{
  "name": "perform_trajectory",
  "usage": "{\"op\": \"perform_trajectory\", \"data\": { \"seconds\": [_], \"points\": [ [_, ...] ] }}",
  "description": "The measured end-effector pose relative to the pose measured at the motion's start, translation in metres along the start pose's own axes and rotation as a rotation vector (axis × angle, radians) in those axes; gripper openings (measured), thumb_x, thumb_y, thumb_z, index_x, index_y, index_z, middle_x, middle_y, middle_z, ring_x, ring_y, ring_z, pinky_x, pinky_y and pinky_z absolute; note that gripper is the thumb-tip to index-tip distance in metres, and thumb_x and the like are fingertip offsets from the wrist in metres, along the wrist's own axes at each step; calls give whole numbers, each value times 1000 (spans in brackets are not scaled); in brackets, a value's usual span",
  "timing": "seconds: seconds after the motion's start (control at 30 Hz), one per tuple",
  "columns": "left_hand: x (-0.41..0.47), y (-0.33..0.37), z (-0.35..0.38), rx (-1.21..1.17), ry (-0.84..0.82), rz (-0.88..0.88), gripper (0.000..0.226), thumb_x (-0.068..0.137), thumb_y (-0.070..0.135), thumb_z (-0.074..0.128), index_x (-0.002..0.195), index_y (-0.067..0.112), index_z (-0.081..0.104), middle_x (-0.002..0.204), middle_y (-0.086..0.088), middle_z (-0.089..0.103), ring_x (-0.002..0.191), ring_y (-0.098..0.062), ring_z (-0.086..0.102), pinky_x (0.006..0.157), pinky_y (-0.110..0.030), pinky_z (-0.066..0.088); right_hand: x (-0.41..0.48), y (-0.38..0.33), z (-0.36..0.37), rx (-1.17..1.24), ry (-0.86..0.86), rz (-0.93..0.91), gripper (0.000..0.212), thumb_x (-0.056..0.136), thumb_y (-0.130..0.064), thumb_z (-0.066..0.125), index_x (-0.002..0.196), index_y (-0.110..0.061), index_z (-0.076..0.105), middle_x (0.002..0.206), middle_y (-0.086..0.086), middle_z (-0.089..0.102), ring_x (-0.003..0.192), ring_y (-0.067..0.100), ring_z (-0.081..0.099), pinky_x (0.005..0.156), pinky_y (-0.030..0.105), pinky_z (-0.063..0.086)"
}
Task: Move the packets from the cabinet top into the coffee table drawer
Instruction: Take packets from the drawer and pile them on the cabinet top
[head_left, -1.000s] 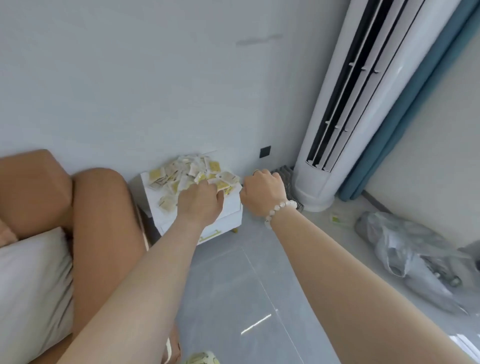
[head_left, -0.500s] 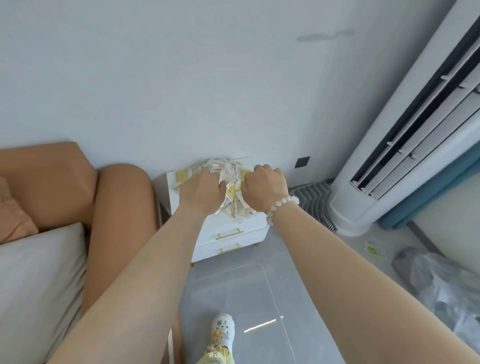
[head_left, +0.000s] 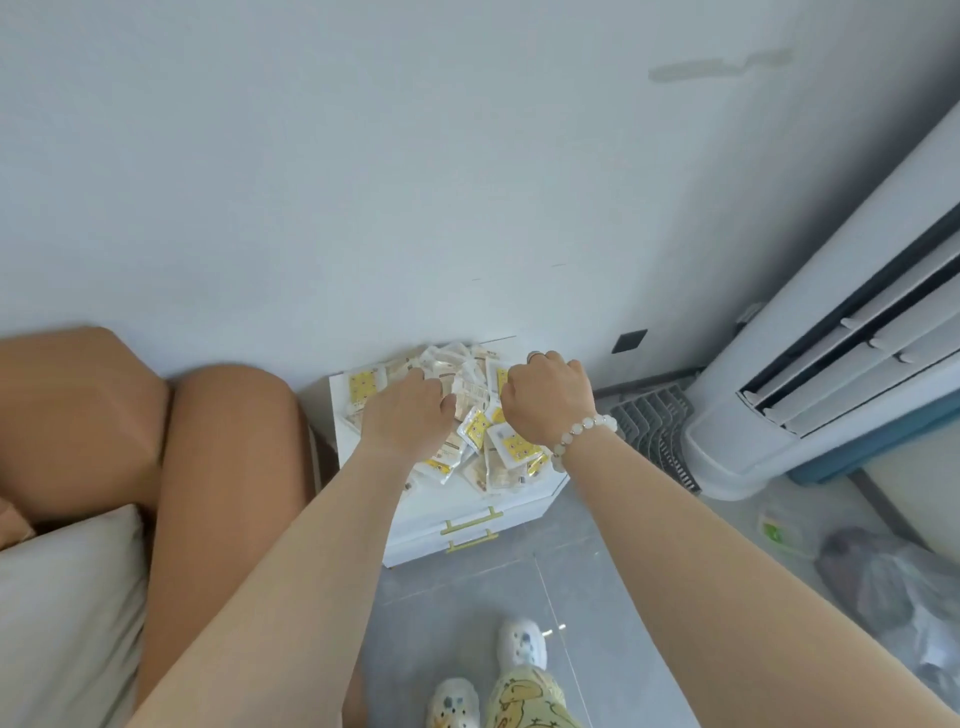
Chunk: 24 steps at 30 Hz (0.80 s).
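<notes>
Yellow-and-white packets (head_left: 475, 431) lie heaped on the top of the white cabinet (head_left: 470, 512), between the two hands. The left hand (head_left: 410, 415) rests knuckles-up on the heap with fingers curled under; its grip is hidden, so whether it grasps packets cannot be told. The right hand (head_left: 548, 397) is clenched over the right edge of the heap, apparently gathering packets toward the centre. Placing both hands at opposite sides probably serves to scoop a large batch at once. Printing on the packets is too small to read. The coffee table drawer is not in view. A sofa (head_left: 228, 441) stands just beside the cabinet.
</notes>
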<state>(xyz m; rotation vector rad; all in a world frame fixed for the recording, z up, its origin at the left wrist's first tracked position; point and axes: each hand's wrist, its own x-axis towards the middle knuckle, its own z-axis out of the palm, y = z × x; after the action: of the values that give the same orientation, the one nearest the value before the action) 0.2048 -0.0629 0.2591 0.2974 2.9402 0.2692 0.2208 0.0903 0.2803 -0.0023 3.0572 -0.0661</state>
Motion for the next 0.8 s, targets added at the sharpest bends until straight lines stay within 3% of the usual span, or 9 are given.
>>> {"op": "perform_trajectory", "data": {
  "seconds": [0.2, 0.43, 0.6, 0.7, 0.8],
  "points": [
    [52, -10, 16, -36, -34, -85, 36, 100, 30, 30, 107, 10, 58, 108, -5, 51, 98, -26, 56, 72, -30, 37, 57, 30, 17, 19, -34, 12, 38, 98, -27, 30, 103, -11, 64, 102, 5, 58, 102, 22, 50, 84, 32, 36],
    [119, 5, 46, -51, -112, -143, 38, 101, 33, 29, 116, 13, 56, 113, -3, 52, 100, -24, 57, 76, -31, 43, 119, 69, 65, -14, -170, -5, 36, 97, -26, 31, 102, -11, 64, 96, 4, 56, 99, 22, 52, 76, 31, 35],
    [158, 10, 79, -163, -190, -259, 35, 100, 31, 31, 118, 13, 55, 118, -4, 51, 98, -24, 57, 75, -31, 42, 155, 83, 106, -37, -356, -6, 40, 98, -30, 30, 113, -10, 61, 116, 8, 56, 110, 24, 50, 86, 34, 37],
    [169, 8, 102, -244, -234, -323, 33, 100, 30, 35, 123, 13, 52, 124, -4, 47, 99, -23, 57, 74, -30, 41, 169, 89, 133, -45, -480, 62, 43, 98, -32, 29, 122, -10, 57, 129, 11, 49, 118, 26, 45, 93, 36, 37],
    [171, -1, 131, -297, -301, -401, 35, 98, 29, 42, 130, 16, 47, 132, -3, 41, 111, -23, 52, 77, -31, 40, 171, 97, 164, 86, -551, 259, 50, 99, -38, 25, 125, -7, 54, 131, 16, 47, 120, 31, 45, 93, 38, 39]
  ]
}}
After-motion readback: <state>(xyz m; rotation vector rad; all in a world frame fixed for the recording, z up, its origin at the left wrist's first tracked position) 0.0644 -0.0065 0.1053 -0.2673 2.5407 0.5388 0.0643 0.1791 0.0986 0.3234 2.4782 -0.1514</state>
